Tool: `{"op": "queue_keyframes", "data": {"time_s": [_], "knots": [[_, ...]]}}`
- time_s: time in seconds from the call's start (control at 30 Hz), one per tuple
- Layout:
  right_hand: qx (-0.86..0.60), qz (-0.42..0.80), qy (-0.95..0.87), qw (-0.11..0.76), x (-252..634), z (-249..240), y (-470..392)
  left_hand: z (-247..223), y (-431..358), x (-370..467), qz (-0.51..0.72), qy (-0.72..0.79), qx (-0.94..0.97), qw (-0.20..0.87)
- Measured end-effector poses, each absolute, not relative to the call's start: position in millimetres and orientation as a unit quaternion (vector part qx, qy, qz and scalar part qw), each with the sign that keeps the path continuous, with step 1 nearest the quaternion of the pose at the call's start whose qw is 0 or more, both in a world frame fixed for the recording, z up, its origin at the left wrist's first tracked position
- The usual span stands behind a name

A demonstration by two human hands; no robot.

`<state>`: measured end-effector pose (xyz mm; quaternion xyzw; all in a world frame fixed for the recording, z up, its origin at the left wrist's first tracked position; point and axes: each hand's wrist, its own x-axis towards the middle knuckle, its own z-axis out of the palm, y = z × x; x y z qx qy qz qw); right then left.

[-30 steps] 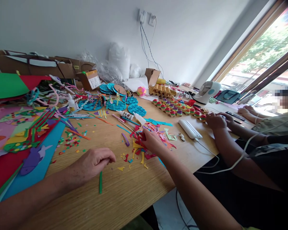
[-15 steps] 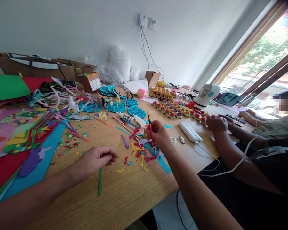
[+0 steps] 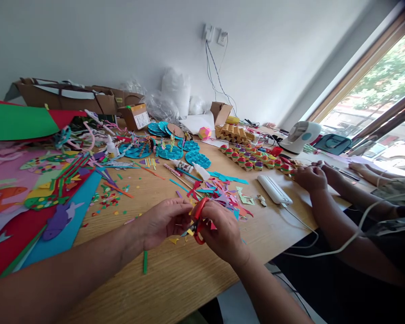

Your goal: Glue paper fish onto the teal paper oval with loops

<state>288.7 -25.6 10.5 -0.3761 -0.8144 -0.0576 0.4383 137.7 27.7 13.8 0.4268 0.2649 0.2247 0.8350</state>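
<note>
Red-handled scissors (image 3: 200, 222) are in my right hand (image 3: 222, 229), its fingers curled about the handle loops. Their blades point down and left, toward my own body. My left hand (image 3: 164, 220) is right beside them, its fingers bent in close to the blades and handle; whatever those fingers pinch is hidden. Beneath and beyond both hands lies a heap of coloured paper scraps (image 3: 219, 191). On the wood in front of my left wrist is a narrow green strip (image 3: 145, 262).
Glue bottles (image 3: 201, 171) and blue discs (image 3: 197, 159) stand behind the scraps. Stacked coloured sheets (image 3: 72, 229) with paper fish cover the left side. To the right are a white power bank (image 3: 274, 189) with a cable, painted egg-carton cups (image 3: 248, 158), and another person's hands (image 3: 311, 176).
My right hand has brought the scissors down and toward me, turning the blades from upward to downward. My left hand has moved right to meet them. The view has shifted slightly.
</note>
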Motion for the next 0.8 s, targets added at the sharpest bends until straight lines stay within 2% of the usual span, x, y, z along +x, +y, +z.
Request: {"op": "queue_keyframes", "data": {"time_s": [0.1, 0.2, 0.3, 0.4, 0.47, 0.6, 0.8], "knots": [[-0.377, -0.043, -0.814, 0.441, 287.0, 7.0, -27.9, 9.7, 27.2, 133.8, 0.224, 0.266, 0.446, 0.825], [-0.475, 0.026, -0.726, 0.497, 282.6, 1.8, -32.4, 8.1, 27.4, 128.3, 0.274, 0.301, 0.463, 0.787], [-0.56, 0.197, -0.575, 0.563, 273.9, -2.9, -35.3, 10.1, 26.7, 124.3, 0.321, 0.332, 0.504, 0.73], [-0.535, 0.391, -0.48, 0.575, 263.1, -3.8, -35.0, 13.3, 24.5, 123.8, 0.331, 0.343, 0.565, 0.673], [-0.503, 0.46, -0.441, 0.584, 257.1, -2.4, -33.6, 14.4, 23.0, 124.9, 0.335, 0.345, 0.594, 0.646], [-0.467, 0.496, -0.398, 0.614, 251.4, -0.2, -29.6, 14.5, 21.1, 126.5, 0.335, 0.343, 0.614, 0.627], [-0.472, 0.475, -0.377, 0.64, 251.6, -2.8, -25.2, 11.1, 19.9, 124.3, 0.323, 0.322, 0.653, 0.605]]}}
